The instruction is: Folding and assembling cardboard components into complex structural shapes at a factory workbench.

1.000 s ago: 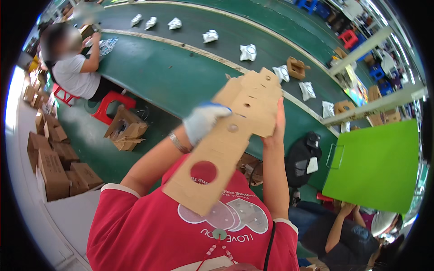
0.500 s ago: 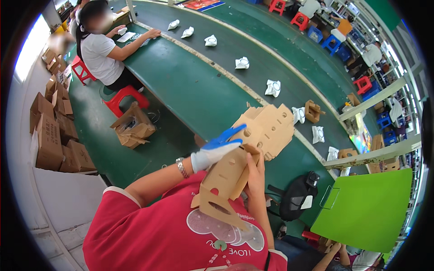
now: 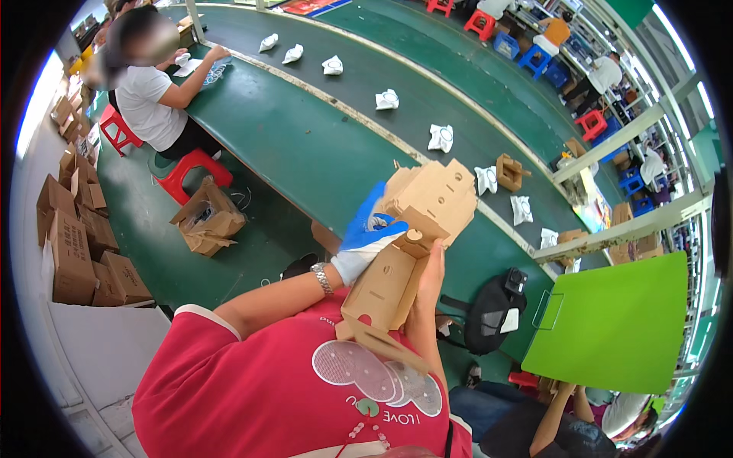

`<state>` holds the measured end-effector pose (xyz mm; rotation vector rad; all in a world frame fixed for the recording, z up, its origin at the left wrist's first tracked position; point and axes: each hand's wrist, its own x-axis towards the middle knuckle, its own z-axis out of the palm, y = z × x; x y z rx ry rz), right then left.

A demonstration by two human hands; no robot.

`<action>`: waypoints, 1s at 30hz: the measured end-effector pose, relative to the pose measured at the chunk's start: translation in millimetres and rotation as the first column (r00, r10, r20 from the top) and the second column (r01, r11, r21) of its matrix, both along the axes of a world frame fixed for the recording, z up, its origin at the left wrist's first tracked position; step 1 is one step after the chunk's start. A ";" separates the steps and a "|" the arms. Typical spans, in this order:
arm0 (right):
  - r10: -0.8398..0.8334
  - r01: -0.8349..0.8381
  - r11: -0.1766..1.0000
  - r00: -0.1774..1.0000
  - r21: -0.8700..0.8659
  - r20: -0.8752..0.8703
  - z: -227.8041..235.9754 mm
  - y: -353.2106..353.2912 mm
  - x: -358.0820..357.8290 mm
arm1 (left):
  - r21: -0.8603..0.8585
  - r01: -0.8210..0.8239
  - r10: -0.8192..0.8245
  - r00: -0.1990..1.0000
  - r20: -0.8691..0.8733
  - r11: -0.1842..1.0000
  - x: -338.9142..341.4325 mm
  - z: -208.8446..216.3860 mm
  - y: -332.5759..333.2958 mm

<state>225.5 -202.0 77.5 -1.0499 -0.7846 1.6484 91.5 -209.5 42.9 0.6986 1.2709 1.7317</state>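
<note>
While held out before the red shirt (image 3: 252, 374), gapes open upward as a part-folded cardboard box (image 3: 382, 291), lodged between both hands. Runs with its long axis outward from the chest and slightly right, toward a stack of flat cardboard (image 3: 450, 183) just beyond, on the green table (image 3: 305, 156). Lies rightward of the gloved left hand (image 3: 366, 235), touched by it at the far-left edge; cannot tell whether clamped there. Lies leftward of the bare right hand (image 3: 427, 284), clamped along the right wall and nearer the middle. Farther out, rides with white packets (image 3: 440, 138) on a dark belt (image 3: 347, 42). To the right, shows a black bag (image 3: 489, 324) near a bright green board (image 3: 611, 320).
</note>
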 end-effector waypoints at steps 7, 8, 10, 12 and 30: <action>0.360 -0.441 0.877 0.867 -0.191 -0.345 -13.3 12.6 40.0 | -0.273 0.526 -0.436 0.838 0.327 0.806 -53.7 9.5 -20.1; 0.449 -0.489 0.850 0.866 -0.195 -0.219 -7.5 18.9 39.0 | -0.357 0.559 -0.437 0.820 0.369 0.748 -60.4 41.6 -14.3; 0.655 -0.674 0.734 0.736 -0.088 -0.169 9.1 41.3 47.1 | -0.386 0.741 -0.827 0.549 -0.124 0.550 -76.9 65.3 1.6; 0.740 -0.737 0.669 0.648 -0.098 0.183 37.5 42.5 37.2 | -0.392 0.718 -0.797 0.382 -0.468 0.575 -78.7 67.8 7.5; -0.101 -0.877 0.450 0.141 0.171 0.985 57.3 56.4 20.0 | -0.551 0.450 -0.611 -0.015 -0.791 0.702 -37.9 119.2 30.9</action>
